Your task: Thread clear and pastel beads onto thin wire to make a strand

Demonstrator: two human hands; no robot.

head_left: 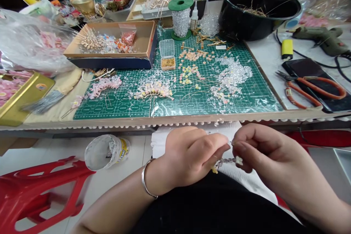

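Observation:
Over my lap, just off the table's front edge, my left hand [192,153] is closed in a pinch around a beaded wire strand [226,161] with small pale and yellow flowers. My right hand [260,150] meets it fingertip to fingertip, thumb and forefinger pinched at the same piece; part of the strand is hidden behind the fingers. On the green cutting mat [123,108] lie a beaded hair comb [153,89] with clear and yellow beads, a pink beaded piece [104,86], loose clear beads [234,75] and small yellow flower beads [189,74].
A cardboard box [111,58] of beaded pieces, a bead spool [181,18] and a black basin [236,25] stand at the back. Orange-handled pliers [315,84] rest on a phone [301,69] at right. Below left are a white bucket [101,153] and a red stool [16,190].

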